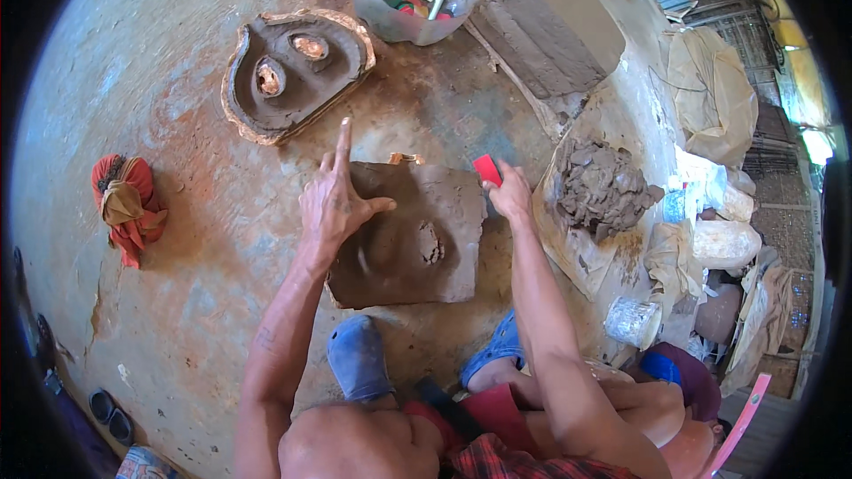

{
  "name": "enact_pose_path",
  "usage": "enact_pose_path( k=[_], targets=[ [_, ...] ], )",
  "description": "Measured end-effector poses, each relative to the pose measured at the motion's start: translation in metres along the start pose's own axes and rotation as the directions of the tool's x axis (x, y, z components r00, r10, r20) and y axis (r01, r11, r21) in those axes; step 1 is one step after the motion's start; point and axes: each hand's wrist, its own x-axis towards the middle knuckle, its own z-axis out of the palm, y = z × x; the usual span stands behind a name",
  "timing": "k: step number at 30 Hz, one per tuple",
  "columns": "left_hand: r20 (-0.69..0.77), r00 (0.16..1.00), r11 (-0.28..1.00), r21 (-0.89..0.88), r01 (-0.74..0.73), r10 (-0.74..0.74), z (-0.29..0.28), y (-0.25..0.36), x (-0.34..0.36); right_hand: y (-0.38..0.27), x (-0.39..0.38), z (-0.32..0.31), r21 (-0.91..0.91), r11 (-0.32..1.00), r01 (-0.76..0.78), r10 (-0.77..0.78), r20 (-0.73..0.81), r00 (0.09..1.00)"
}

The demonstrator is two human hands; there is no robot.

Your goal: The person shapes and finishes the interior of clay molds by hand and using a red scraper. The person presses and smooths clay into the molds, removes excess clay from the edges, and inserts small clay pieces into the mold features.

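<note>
While left hand [334,208] splays at clay slab [404,244], right hand [511,194] grips red block [485,169], tub [632,323] markings illegible

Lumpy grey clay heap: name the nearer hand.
Right: the right hand is left of the heap; the left hand is farther left, at the left edge of the squarish grey clay slab.

From my end of the feed I can read no text, label, brand, number or sign, and any marks on the whitish tub [632,323] or the white plastic container [726,244] are too small to make out.
</note>
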Motion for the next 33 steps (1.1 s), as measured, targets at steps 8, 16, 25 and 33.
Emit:
enact_pose_path(
  k=[8, 16, 25, 33],
  targets=[
    [0.198, 0.965, 0.901, 0.365, -0.234, 0.170, 0.023, 0.017, 0.029, 0.013, 0.003, -0.012, 0.124, 0.990, 0.062, -0.058, -0.031, 0.998],
    [0.255, 0.960, 0.914, 0.352, -0.200, 0.112, 0.021, 0.018, 0.040, -0.092, -0.087, -0.065, 0.734, 0.674, -0.086, 0.089, 0.035, 0.995],
    [0.338, 0.939, 0.990, 0.097, -0.100, 0.062, -0.002, 0.021, 0.046, -0.147, -0.075, 0.003, 0.645, 0.756, -0.113, 0.014, 0.158, 0.987],
    [0.383, 0.910, 0.987, -0.035, -0.156, 0.157, 0.004, -0.020, 0.055, -0.168, -0.087, 0.000, 0.627, 0.762, -0.163, 0.009, 0.241, 0.970]
  ],
)
